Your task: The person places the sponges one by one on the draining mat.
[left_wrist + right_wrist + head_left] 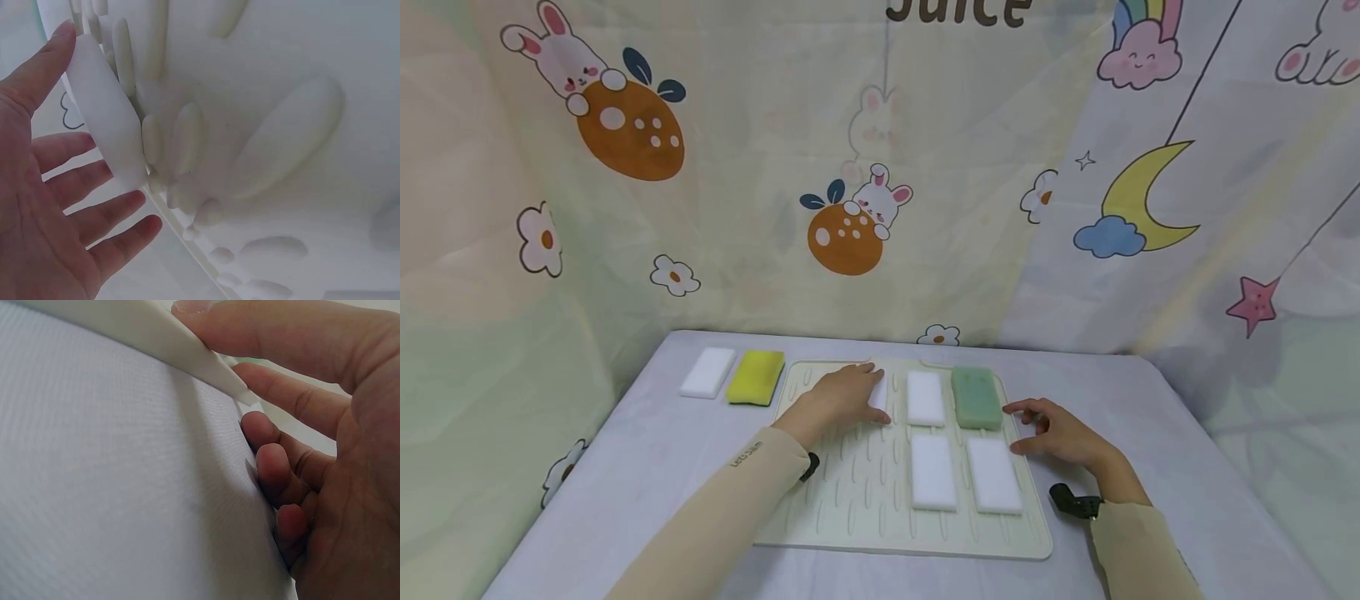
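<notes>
Along the back row of the cream, rubbery-looking mat with raised oval ridges [820, 517], your left hand [846, 392] is over a flat, white, rectangular, foam-looking block [880, 398], spanning it wide with fairly straight fingers, thumb at the near end and fingertips by the far one. Can't tell from here how firm that contact is, or if the block sits dead flat. Your right hand [1063, 433] isn't holding anything: some fingers loosely bent, thumb at the mat's right edge, index pointing in beside the pale green rectangular sponge [977, 398].

Looks to me like you're squaring up that block, so here's what I'd do. Nudge it by its ends rather than squeezing, since foam probably dents and springs back crooked. Use the second white block [926, 398], just right of it, as your guide: line up the far ends and match the angle. Light pressure from the right thumb should stop the mat sliding on the white-clothed worktop [625, 500]. Then lift your fingers straight up, because those ridges could catch a corner if you drag sideways. Oh, and watch the beige left sleeve [715, 508], it could brush the mat.
</notes>
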Demonstrator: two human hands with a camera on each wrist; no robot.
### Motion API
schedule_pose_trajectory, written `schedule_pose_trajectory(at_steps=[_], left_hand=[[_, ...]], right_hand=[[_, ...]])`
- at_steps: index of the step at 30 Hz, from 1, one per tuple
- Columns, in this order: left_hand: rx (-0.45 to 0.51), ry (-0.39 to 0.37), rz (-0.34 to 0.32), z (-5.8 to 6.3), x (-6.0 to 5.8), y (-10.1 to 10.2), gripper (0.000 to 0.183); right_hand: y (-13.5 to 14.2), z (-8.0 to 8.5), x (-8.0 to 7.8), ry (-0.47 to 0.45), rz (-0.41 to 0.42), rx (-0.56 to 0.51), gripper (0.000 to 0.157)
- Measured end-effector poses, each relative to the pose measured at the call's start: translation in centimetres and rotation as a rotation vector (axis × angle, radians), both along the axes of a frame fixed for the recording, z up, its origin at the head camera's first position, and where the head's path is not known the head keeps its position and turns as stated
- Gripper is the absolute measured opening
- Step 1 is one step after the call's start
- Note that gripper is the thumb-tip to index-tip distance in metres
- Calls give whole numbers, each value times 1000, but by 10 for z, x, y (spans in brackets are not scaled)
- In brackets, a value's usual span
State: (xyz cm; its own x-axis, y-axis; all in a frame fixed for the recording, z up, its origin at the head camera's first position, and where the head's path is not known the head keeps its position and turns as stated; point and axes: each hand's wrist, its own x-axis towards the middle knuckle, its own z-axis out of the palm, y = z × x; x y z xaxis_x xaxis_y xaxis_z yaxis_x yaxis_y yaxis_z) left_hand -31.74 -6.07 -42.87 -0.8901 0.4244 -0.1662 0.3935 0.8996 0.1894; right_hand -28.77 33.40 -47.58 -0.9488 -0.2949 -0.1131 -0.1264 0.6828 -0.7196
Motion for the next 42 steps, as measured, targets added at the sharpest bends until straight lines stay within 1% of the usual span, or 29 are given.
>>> schedule_pose_trajectory(at_steps=[8,14,20,25,30,35,42], left_hand=[[-7,14,4,-1,1,2,94],[-9,30,5,-5,1,5,93],[-2,29,9,-4,3,6,92],[23,14,8,-4,2,4,92],[28,24,-5,-4,2,0,92],[41,27,3,-3,2,-1,91],[21,54,4,-2,3,-3,91]], right_hand=[[1,0,-1,8,22,-9,68],[2,0,-1,-1,15,-13,69],[0,1,-1,-9,6,-18,70],[-1,2,0,-16,2,-25,69],[-2,3,2,-18,13,-34,69],[-1,3,2,-25,-3,-28,69],[-1,3,1,-24,-5,-35,69]])
